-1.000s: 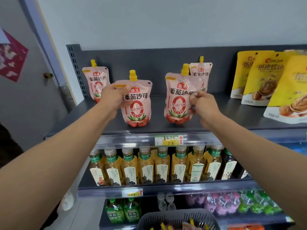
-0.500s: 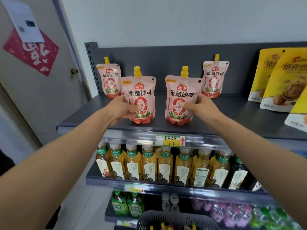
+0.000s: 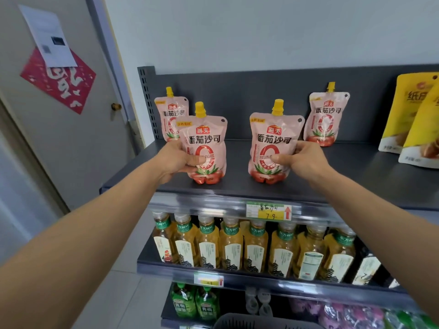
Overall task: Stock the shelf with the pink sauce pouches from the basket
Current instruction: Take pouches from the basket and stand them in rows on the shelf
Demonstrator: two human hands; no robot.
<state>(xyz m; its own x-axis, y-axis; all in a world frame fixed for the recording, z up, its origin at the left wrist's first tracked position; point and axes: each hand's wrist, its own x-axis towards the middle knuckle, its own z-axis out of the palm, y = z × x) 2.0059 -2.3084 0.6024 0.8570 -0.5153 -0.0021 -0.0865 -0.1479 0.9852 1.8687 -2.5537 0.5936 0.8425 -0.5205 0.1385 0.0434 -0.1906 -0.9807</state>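
Left hand (image 3: 177, 160) fingers grasp one tomato sauce pouch (image 3: 204, 138), right hand (image 3: 306, 160) fingers its three-o'clock neighbour (image 3: 273, 138); released unsteadily, either may topple off the shelf (image 3: 237, 186).

I see a plain pale wall (image 3: 261, 32) behind the dark grey shelf (image 3: 356, 176). Beyond its left edge a grey door (image 3: 78, 143) (brass knob (image 3: 116, 106) at its right side) carries a red paper square (image 3: 61, 84) and a white sheet (image 3: 51, 39). Pale floor tiles (image 3: 142, 305) lie below.
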